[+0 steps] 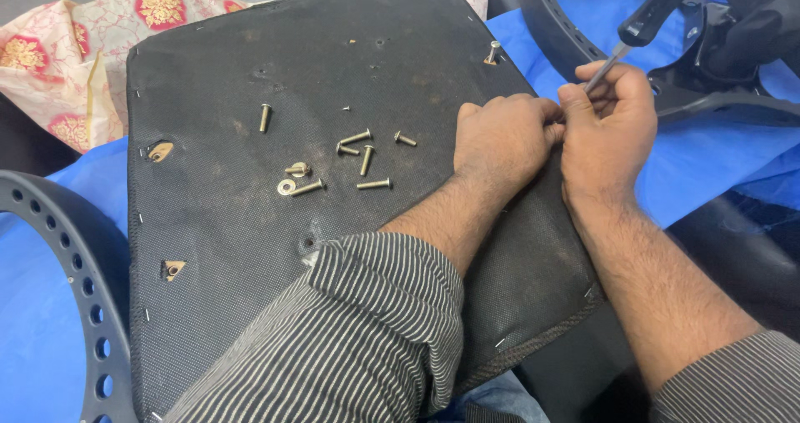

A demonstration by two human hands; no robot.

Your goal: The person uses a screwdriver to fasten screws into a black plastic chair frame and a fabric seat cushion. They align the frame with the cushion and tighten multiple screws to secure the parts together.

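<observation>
Head view, the only one: upturned seat base filling the middle of the frame, black fabric underside stapled along the edges, laid flat over a blue sheet so the fixing holes face up. Left hand in the centre right, curled into a loose fist, knuckles up, pressed onto the fabric near the right edge of the base, seemingly to pin the cover down; whether anything small sits inside the fist, impossible to tell. Right hand just beside it and touching it, fingers closed around the metal shaft of a screwdriver, black handle rising toward the upper right, tip hidden between the two hands at the seat's edge. Loose bolts and a washer gathered in a small cluster at the centre of the base, kept on the flat surface within easy reach; one more bolt lying apart to the upper left, another standing in its hole near the top right corner. Curved perforated black frame at the lower left, dark chair parts at the upper right, patterned cloth at the upper left.
</observation>
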